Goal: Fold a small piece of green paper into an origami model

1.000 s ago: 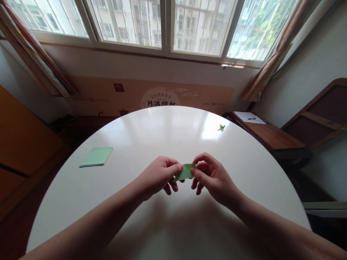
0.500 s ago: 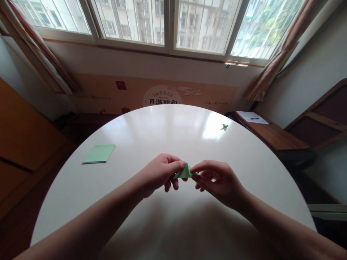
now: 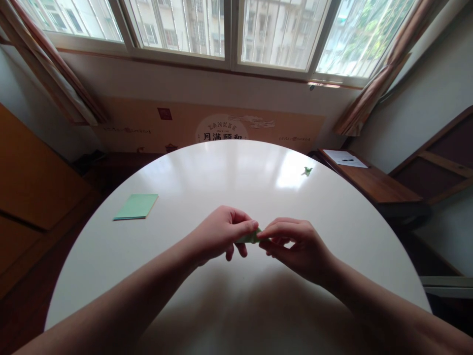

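Observation:
A small folded piece of green paper [image 3: 250,238] is pinched between both hands just above the round white table [image 3: 207,177]. My left hand [image 3: 220,234] grips its left end with thumb and fingertips closed. My right hand [image 3: 295,246] pinches its right end, fingers curled. Most of the paper is hidden between the fingertips.
A stack of green paper sheets [image 3: 136,206] lies on the table's left side. A tiny green folded figure [image 3: 306,171] sits near the far right edge. A wooden side table with a white sheet [image 3: 345,159] stands to the right, and a printed cardboard panel [image 3: 221,129] leans under the window.
The green paper has been folded smaller, from a flat strip to a small wedge now mostly covered. My fingertips have come closer together.

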`<state>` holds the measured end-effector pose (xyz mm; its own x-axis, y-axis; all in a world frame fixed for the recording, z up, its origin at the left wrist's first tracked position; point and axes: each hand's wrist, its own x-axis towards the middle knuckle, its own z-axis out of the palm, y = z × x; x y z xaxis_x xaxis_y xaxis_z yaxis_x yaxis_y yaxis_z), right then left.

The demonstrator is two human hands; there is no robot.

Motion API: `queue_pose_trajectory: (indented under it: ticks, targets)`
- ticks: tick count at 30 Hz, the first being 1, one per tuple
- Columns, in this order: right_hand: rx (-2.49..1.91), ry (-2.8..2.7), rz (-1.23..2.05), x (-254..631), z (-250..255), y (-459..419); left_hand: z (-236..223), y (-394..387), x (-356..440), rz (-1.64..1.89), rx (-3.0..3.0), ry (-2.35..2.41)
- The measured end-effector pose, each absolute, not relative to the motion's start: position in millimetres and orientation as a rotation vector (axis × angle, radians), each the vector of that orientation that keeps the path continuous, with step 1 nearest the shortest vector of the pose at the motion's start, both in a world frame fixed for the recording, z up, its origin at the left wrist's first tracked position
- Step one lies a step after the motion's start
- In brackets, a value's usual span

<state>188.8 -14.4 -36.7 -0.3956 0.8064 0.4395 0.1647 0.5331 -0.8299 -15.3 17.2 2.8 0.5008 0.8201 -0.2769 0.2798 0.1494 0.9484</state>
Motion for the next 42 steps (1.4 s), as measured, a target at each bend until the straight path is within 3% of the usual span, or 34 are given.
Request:
queue_pose_trajectory:
  ticks: [15, 42]
  targets:
    - [-0.964, -1.436, 1.608, 185.4, -33.9, -10.5, -4.8, 21.9, -17.0, 0.511, 1.411, 1.042]
    - [-0.971, -1.419, 1.543, 184.6, -35.7, -9.5, -1.3, 20.3, -12.2, 0.537, 1.344, 1.106]
